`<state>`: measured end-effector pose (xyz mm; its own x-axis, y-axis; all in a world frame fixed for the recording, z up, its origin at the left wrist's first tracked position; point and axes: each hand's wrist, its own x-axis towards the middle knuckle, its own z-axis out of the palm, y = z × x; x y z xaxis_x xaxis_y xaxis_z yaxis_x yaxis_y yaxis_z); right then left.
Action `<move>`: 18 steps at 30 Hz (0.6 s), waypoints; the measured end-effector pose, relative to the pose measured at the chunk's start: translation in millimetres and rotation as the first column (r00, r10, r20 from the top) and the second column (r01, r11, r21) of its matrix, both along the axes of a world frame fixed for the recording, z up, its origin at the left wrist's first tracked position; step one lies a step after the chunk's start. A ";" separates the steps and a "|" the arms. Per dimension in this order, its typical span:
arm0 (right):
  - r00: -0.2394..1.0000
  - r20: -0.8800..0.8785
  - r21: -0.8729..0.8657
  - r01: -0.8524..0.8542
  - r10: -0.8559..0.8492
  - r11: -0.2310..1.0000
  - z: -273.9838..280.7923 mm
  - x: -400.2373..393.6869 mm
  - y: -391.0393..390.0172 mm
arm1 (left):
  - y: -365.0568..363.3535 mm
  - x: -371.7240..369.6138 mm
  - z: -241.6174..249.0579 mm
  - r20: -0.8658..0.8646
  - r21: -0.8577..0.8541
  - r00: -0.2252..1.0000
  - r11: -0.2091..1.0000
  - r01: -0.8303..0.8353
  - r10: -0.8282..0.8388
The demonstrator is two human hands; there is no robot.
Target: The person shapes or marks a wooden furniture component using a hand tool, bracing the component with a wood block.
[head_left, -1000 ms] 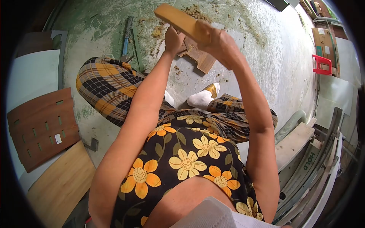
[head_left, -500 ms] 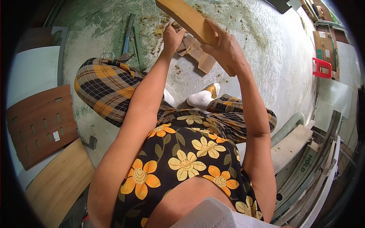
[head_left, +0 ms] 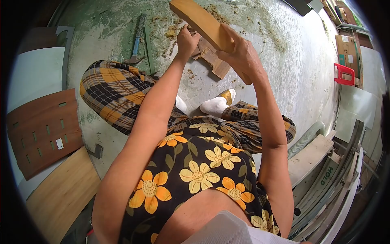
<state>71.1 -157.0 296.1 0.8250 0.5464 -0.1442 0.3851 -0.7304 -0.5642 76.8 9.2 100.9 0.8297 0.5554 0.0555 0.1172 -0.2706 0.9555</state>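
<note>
My right hand (head_left: 245,53) is wrapped round the lower part of a long yellow-brown wooden board (head_left: 205,24), which is raised and slanted toward the upper left. To the left of the board, my left hand (head_left: 188,42) has its fingers curled closed close to the board's edge. What sits in those fingers is mostly hidden. Below the board, brown wood pieces (head_left: 213,61) lie on the floor, partly covered by the board and my hands. A claw hammer (head_left: 136,42) with a blue grip rests on the floor to the left.
Beside the hammer lies a thin green strip (head_left: 148,51). Wood crumbs (head_left: 278,38) are scattered over the worn concrete floor (head_left: 296,69). Slotted brown panel (head_left: 44,130) and flat boards stand at left. Metal rails (head_left: 345,175), a red plastic stool (head_left: 344,74) and a cardboard box (head_left: 347,51) are at right.
The board has shifted slightly right and down with my right hand. My left hand has moved a little to the right and turned, and the roundish thing seen at its fingertips is now hidden.
</note>
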 end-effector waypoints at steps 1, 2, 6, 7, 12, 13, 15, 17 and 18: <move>1.000 -0.004 -0.005 0.003 -0.003 1.000 1.0 0.1 0.5 | -0.9 -0.9 1.8 -0.009 -0.011 1.000 1.000 0.002 -0.002; 1.000 -0.006 -0.011 0.007 -0.007 1.000 1.7 -0.3 0.9 | -1.5 -1.8 4.0 -0.028 0.014 1.000 1.000 0.002 -0.002; 1.000 -0.002 0.009 0.003 -0.003 1.000 2.0 -1.6 2.2 | -2.0 -1.1 8.0 -0.094 0.062 0.995 0.998 0.034 -0.028; 1.000 0.011 0.010 0.001 -0.001 1.000 0.7 -2.0 2.1 | -1.8 -0.6 7.2 -0.110 0.060 0.993 0.997 0.049 -0.042; 1.000 0.022 -0.003 0.005 -0.005 1.000 5.8 -2.7 4.7 | -2.1 -1.7 7.9 -0.117 0.040 0.992 0.998 0.041 -0.036; 1.000 0.010 -0.006 0.016 -0.016 1.000 7.2 -2.6 6.5 | -2.3 -1.1 5.6 -0.111 0.042 0.994 0.999 0.027 -0.022; 1.000 0.011 0.006 0.017 -0.017 1.000 3.2 -1.8 7.1 | -2.7 0.7 0.6 -0.101 0.038 0.995 0.999 0.013 -0.009; 0.999 0.037 0.033 0.000 -0.001 0.999 -16.8 -0.3 2.8 | -3.4 -2.8 1.1 -0.084 0.012 0.996 1.000 0.006 -0.005; 0.999 0.043 -0.025 -0.013 0.014 1.000 -26.1 0.1 -1.2 | -5.6 -7.9 4.7 -0.070 -0.015 0.998 1.000 0.008 -0.009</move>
<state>71.2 -158.2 270.0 0.8231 0.5546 -0.1226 0.4186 -0.7383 -0.5289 68.9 3.7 105.6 0.8361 0.5484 -0.0109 0.1817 -0.2583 0.9488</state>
